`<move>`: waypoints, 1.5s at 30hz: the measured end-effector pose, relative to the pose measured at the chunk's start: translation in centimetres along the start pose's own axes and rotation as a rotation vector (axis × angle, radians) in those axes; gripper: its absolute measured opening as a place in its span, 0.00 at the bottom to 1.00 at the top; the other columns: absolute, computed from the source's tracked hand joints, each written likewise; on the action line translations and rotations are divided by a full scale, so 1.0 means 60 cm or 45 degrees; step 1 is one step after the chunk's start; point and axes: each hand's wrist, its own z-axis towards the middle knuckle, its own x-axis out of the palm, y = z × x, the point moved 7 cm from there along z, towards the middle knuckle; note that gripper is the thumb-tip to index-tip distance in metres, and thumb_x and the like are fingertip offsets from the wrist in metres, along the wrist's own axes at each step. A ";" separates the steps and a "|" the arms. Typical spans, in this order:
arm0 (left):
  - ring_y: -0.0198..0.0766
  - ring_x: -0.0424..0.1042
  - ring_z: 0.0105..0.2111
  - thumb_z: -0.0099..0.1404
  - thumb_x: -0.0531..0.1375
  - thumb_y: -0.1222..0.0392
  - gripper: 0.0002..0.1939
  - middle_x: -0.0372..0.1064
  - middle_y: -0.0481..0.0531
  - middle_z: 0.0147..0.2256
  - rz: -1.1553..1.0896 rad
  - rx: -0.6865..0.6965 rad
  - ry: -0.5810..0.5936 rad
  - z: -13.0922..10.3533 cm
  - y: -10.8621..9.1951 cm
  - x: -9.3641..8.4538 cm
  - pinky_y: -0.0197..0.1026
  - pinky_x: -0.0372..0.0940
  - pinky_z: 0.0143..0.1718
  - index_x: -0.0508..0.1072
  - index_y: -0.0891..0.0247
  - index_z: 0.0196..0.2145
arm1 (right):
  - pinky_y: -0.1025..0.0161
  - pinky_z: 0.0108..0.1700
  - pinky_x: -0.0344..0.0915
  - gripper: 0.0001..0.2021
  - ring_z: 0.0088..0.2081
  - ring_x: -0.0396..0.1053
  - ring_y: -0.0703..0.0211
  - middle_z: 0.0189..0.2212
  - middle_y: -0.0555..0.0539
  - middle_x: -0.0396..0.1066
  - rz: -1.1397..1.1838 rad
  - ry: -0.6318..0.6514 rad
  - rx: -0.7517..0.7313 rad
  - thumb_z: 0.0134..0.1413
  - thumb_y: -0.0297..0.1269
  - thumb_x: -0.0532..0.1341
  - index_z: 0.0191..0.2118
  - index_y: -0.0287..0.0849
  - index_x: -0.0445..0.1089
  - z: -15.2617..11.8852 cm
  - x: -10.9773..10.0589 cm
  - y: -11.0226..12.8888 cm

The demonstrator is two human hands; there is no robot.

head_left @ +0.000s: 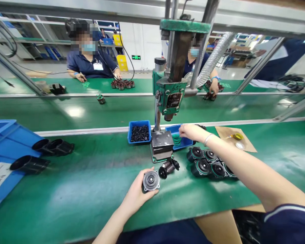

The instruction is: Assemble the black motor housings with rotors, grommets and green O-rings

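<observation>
My left hand (pixel 137 190) is wrapped round a small round motor (pixel 151 181), whose grey flanged end with a central shaft faces up. Close beside it a rotor (pixel 168 167) with black end pieces lies on the green bench. My right hand (pixel 187 131) reaches over a blue bin (pixel 185 144) of thin green rings (pixel 177 139); its fingers are closed, and what they pinch is hidden. Right of the hand press base (pixel 162 142), several black motors (pixel 202 166) stand upright in rows, some with a green ring round the top, partly behind my right forearm.
The green press (pixel 170 98) rises at the centre. Left of it stands a blue bin of small black parts (pixel 139 133). Black cylindrical housings (pixel 29 164) lie by a big blue crate (pixel 2 142). Brown paper (pixel 247 144) holds a yellow tape roll. Co-workers (pixel 91 64) sit across.
</observation>
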 end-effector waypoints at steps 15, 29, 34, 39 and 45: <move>0.42 0.74 0.51 0.70 0.55 0.62 0.07 0.76 0.54 0.40 0.307 0.573 -0.157 -0.027 -0.080 -0.063 0.48 0.70 0.53 0.74 0.61 0.39 | 0.67 0.37 0.63 0.13 0.34 0.66 0.64 0.33 0.48 0.68 0.419 -0.337 -0.701 0.67 0.40 0.51 0.38 0.41 0.69 -0.134 0.060 0.280; 0.44 0.66 0.59 0.71 0.53 0.65 0.10 0.70 0.54 0.44 0.381 0.485 0.175 -0.032 -0.065 -0.053 0.44 0.66 0.55 0.75 0.58 0.43 | 0.60 0.44 0.68 0.05 0.41 0.67 0.58 0.39 0.44 0.69 0.549 -0.567 -0.481 0.65 0.32 0.54 0.44 0.39 0.65 -0.188 0.114 0.307; 0.51 0.61 0.62 0.64 0.63 0.59 0.22 0.61 0.58 0.55 0.398 0.524 0.000 -0.050 -0.058 -0.035 0.53 0.63 0.59 0.67 0.53 0.55 | 0.60 0.39 0.67 0.12 0.37 0.65 0.59 0.38 0.44 0.70 0.410 -0.677 -0.699 0.64 0.28 0.53 0.51 0.39 0.65 -0.219 0.106 0.333; 0.52 0.63 0.60 0.62 0.64 0.55 0.39 0.60 0.62 0.60 0.528 0.339 -0.106 -0.031 -0.040 -0.006 0.57 0.62 0.60 0.50 0.54 0.65 | 0.50 0.53 0.66 0.13 0.52 0.63 0.51 0.48 0.39 0.65 0.483 -0.878 -0.144 0.60 0.33 0.59 0.51 0.41 0.65 -0.201 0.077 0.239; 0.48 0.69 0.56 0.61 0.64 0.56 0.33 0.67 0.57 0.57 0.626 0.348 0.027 -0.046 -0.052 -0.013 0.49 0.67 0.57 0.57 0.54 0.61 | 0.46 0.52 0.70 0.28 0.52 0.66 0.46 0.55 0.38 0.59 0.414 -0.465 -0.066 0.52 0.34 0.67 0.58 0.44 0.61 -0.158 0.122 0.220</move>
